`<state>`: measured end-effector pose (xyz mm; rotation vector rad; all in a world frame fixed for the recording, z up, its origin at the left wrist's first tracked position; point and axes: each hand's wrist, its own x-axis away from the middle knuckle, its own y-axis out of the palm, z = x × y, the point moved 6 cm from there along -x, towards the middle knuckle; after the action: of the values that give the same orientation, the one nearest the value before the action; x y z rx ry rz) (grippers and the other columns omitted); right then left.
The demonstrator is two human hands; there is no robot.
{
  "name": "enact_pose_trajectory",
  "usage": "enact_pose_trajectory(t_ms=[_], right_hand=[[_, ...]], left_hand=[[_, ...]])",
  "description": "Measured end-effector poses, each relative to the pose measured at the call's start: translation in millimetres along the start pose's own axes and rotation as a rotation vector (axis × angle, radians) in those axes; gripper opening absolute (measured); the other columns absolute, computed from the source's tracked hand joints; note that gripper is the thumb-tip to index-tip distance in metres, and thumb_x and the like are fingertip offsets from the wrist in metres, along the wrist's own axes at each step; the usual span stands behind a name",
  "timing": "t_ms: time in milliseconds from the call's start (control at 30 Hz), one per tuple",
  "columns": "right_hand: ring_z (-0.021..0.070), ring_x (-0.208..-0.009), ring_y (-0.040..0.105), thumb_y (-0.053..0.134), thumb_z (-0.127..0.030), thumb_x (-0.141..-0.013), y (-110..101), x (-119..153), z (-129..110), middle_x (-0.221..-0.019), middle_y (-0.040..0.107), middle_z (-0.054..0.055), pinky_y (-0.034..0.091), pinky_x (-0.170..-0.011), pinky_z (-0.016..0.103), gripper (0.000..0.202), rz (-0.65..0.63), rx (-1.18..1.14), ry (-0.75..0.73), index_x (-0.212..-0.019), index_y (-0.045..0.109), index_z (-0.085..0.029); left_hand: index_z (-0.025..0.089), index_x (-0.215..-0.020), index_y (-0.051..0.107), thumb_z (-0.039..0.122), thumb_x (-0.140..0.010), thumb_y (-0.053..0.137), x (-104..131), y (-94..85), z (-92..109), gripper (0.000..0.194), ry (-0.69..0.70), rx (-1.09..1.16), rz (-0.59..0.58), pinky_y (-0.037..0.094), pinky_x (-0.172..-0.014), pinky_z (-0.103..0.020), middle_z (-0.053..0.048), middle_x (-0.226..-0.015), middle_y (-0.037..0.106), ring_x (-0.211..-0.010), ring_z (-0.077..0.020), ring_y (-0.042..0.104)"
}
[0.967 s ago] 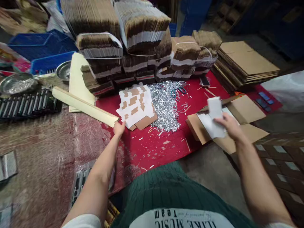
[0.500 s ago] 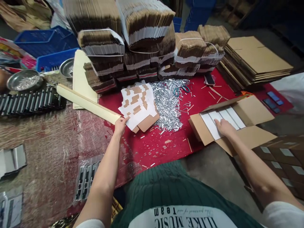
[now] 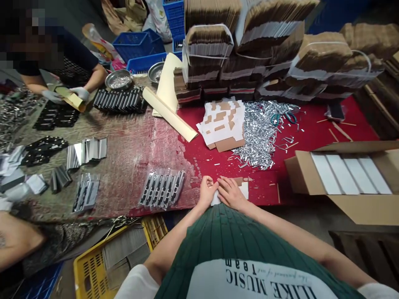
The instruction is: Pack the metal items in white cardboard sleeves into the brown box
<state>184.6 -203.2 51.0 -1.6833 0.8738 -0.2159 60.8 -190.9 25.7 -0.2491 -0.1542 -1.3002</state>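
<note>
At the table's front edge, close to my body, both hands are together over a small white-and-brown cardboard box blank point(image 3: 244, 189). My left hand point(image 3: 208, 192) has its fingers curled, gripping the blank's left end. My right hand point(image 3: 230, 192) lies over the middle of it, fingers bent and pressing on the card; its fingertips almost meet the left hand. Part of the blank is hidden under the hands. Beyond them is a loose pile of similar cardboard blanks point(image 3: 222, 124), beside a heap of small shiny metal pieces point(image 3: 260, 141).
On the right stands an open carton point(image 3: 294, 170) with white boxes point(image 3: 338, 174) in it. Bundled cardboard stacks point(image 3: 208, 54) line the back. Bagged metal parts point(image 3: 162, 189) lie at left. Gloved hands of a co-worker point(image 3: 77, 93) hold a yellowish piece. Scissors point(image 3: 283, 119) rest on the heap.
My left hand has come from the pile of blanks to the front edge with a cardboard blank. My right hand has left the white boxes in the carton and joined it. The view has turned left.
</note>
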Motion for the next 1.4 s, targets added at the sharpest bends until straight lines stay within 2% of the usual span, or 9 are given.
enact_pose_trajectory(t_ms=[167, 433, 600, 733, 800, 933, 1133, 1233, 1400], right_hand=[[0.0233, -0.092, 0.052, 0.035, -0.038, -0.093, 14.3, 0.4, 5.5, -0.099, 0.060, 0.014, 0.040, -0.080, 0.037, 0.036, -0.275, -0.119, 0.152, -0.105, 0.059, -0.014], [0.0159, -0.064, 0.055, 0.039, -0.048, -0.088, 44.5, 23.4, 21.1, -0.079, 0.065, 0.005, 0.041, -0.060, 0.027, 0.040, -0.958, -0.934, 0.770, -0.084, 0.063, -0.016], [0.0177, -0.071, 0.055, 0.046, -0.028, -0.083, 37.1, 14.9, 23.5, -0.080, 0.064, 0.007, 0.042, -0.069, 0.029, 0.020, -0.749, -0.787, 0.790, -0.080, 0.061, -0.015], [0.0238, -0.096, 0.051, 0.037, -0.033, -0.089, -25.9, 34.5, 51.7, -0.100, 0.061, 0.012, 0.039, -0.086, 0.038, 0.028, 0.129, -0.311, 0.757, -0.093, 0.060, -0.018], [0.0242, -0.094, 0.051, 0.036, -0.035, -0.090, -40.9, 57.9, 59.7, -0.098, 0.061, 0.013, 0.039, -0.085, 0.040, 0.031, 0.296, -0.143, 0.775, -0.092, 0.061, -0.018], [0.0196, -0.073, 0.054, 0.031, -0.039, -0.091, -13.0, 77.5, 68.6, -0.070, 0.060, 0.007, 0.042, -0.074, 0.034, 0.043, -0.111, -0.307, 0.653, -0.064, 0.058, -0.019], [0.0150, -0.065, 0.052, 0.046, -0.051, -0.082, 14.3, 78.3, 100.5, -0.070, 0.060, 0.002, 0.038, -0.058, 0.025, 0.039, -0.375, -0.658, 0.768, -0.077, 0.063, -0.017], [0.0129, -0.057, 0.047, 0.053, -0.049, -0.078, 38.5, 64.8, 91.6, -0.061, 0.055, 0.000, 0.031, -0.053, 0.023, 0.035, -0.690, -0.620, 0.620, -0.068, 0.061, -0.016], [0.0126, -0.056, 0.047, 0.061, -0.041, -0.075, 41.2, 41.4, 90.3, -0.060, 0.056, 0.001, 0.027, -0.053, 0.024, 0.026, -0.742, -0.341, 0.532, -0.063, 0.059, -0.018]], left_hand=[[0.020, -0.081, 0.045, 0.035, -0.067, 0.068, 5.3, -3.4, -3.4, 0.030, 0.024, -0.044, 0.039, 0.037, -0.062, -0.022, 0.006, -0.067, 0.043, -0.061, -0.0087, 0.044], [0.017, -0.076, 0.052, 0.049, -0.068, 0.062, -11.0, 3.9, -24.4, 0.034, -0.166, 0.027, -0.381, 0.039, -0.061, -0.022, 0.002, -0.070, 0.056, -0.065, -0.0106, 0.050], [0.015, -0.066, 0.054, 0.040, -0.061, 0.066, -19.3, 25.4, -56.6, 0.028, -0.245, -0.282, -0.797, 0.033, -0.051, -0.020, 0.005, -0.059, 0.049, -0.055, -0.0084, 0.042], [0.013, -0.090, 0.062, 0.018, -0.060, 0.063, -30.3, 20.4, -52.6, 0.031, -0.121, -0.376, -0.710, 0.042, -0.061, -0.022, -0.002, -0.082, 0.064, -0.071, -0.0131, 0.055], [0.013, -0.111, 0.058, 0.013, -0.061, 0.060, -30.3, 20.3, -48.8, 0.050, -0.092, -0.395, -0.696, 0.045, -0.067, -0.023, -0.005, -0.095, 0.066, -0.079, -0.0150, 0.059], [0.022, -0.133, 0.044, 0.016, -0.068, 0.057, -23.3, 26.7, -28.4, 0.066, 0.065, -0.488, -0.779, 0.045, -0.082, -0.027, -0.006, -0.115, 0.063, -0.095, -0.0172, 0.061], [0.025, -0.108, 0.065, 0.031, -0.077, 0.056, -4.0, 37.1, -11.1, 0.033, 0.120, -0.584, -1.167, 0.043, -0.085, -0.025, -0.003, -0.111, 0.067, -0.099, -0.0188, 0.061], [0.020, -0.083, 0.070, 0.029, -0.070, 0.063, -12.4, 46.3, -24.9, 0.017, 0.031, -0.732, -1.107, 0.045, -0.069, -0.027, -0.005, -0.081, 0.071, -0.074, -0.0198, 0.063], [0.019, -0.049, 0.054, 0.023, -0.055, 0.073, -23.0, 58.3, -40.6, 0.021, 0.000, -0.901, -0.953, 0.040, -0.058, -0.028, 0.000, -0.045, 0.050, -0.053, -0.0185, 0.053]])
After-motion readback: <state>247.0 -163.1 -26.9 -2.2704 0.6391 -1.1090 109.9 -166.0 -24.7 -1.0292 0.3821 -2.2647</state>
